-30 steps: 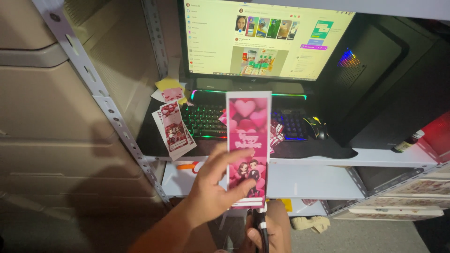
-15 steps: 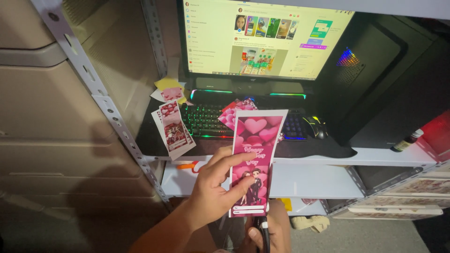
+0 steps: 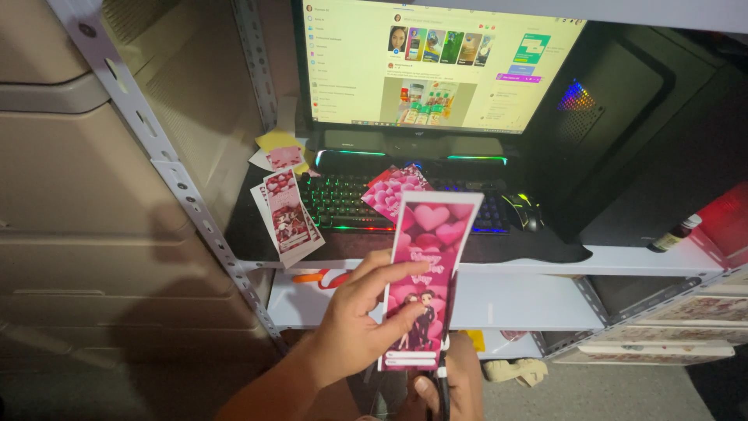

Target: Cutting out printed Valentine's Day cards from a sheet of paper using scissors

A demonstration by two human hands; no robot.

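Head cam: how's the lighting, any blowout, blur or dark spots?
Head view: dim room, lit mostly by the monitor, whose pale screen is close to blown out. The keyboard glows in rainbow colours. The pink card in the left hand is sharp and readable. The computer tower sinks into black. The right hand at the bottom edge is dark and cut off.

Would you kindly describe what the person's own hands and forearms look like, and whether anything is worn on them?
The left hand and its forearm are bare: no sleeve, glove, watch or ring shows. Only a small part of the right hand is visible at the bottom edge, also bare, so little more can be told of it.
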